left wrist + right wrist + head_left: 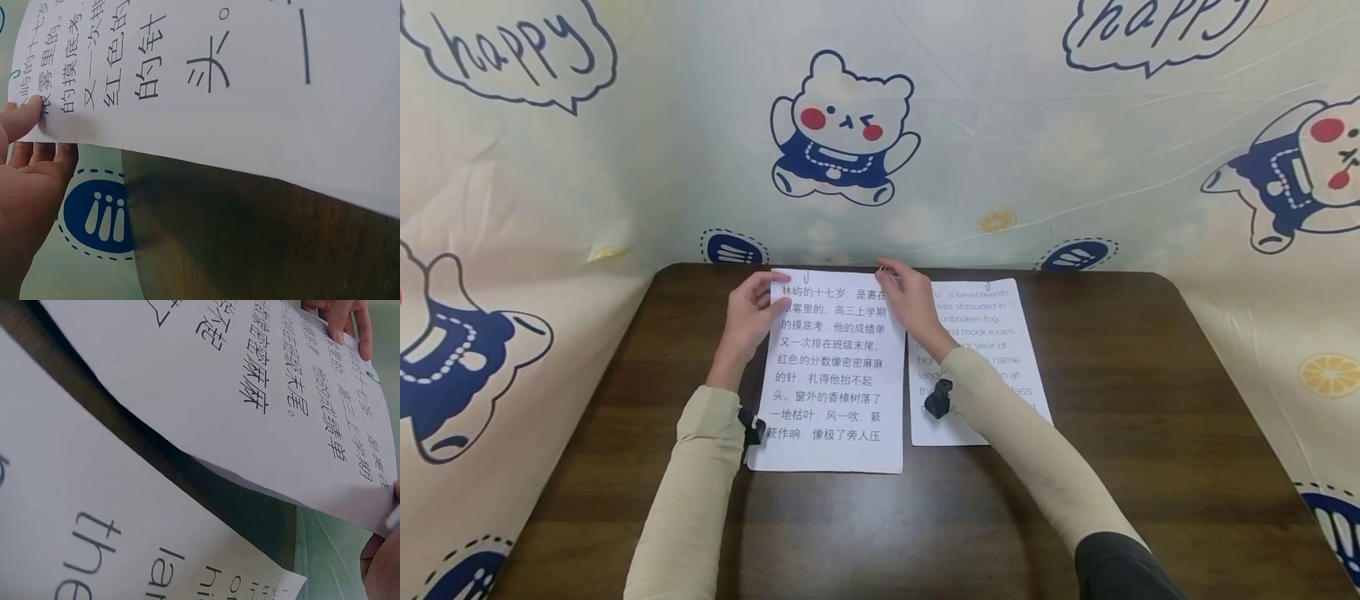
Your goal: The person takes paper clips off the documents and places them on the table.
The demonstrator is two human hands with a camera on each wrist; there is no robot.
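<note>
A sheaf of white paper (pixel 835 379) printed with Chinese text has a green paper clip (pixel 373 377) on its top edge. At its upper left corner my left hand (pixel 751 310) pinches it, thumb on the printed face and fingers behind, as the left wrist view shows. My right hand (pixel 916 304) grips the upper right corner, with a finger seen under the paper in the right wrist view. A small gold-coloured thing (pixel 882 268) shows by the right fingertips; its kind is unclear. In both wrist views the sheaf's near side edge stands off the table.
Right of the sheaf lies a second white paper (pixel 946 430) with English text, partly covered by my right forearm. A clip (pixel 988 286) sits on its top edge. The brown wooden table (pixel 1150 433) ends at a cartoon-printed cloth (pixel 985 150) behind and at the sides.
</note>
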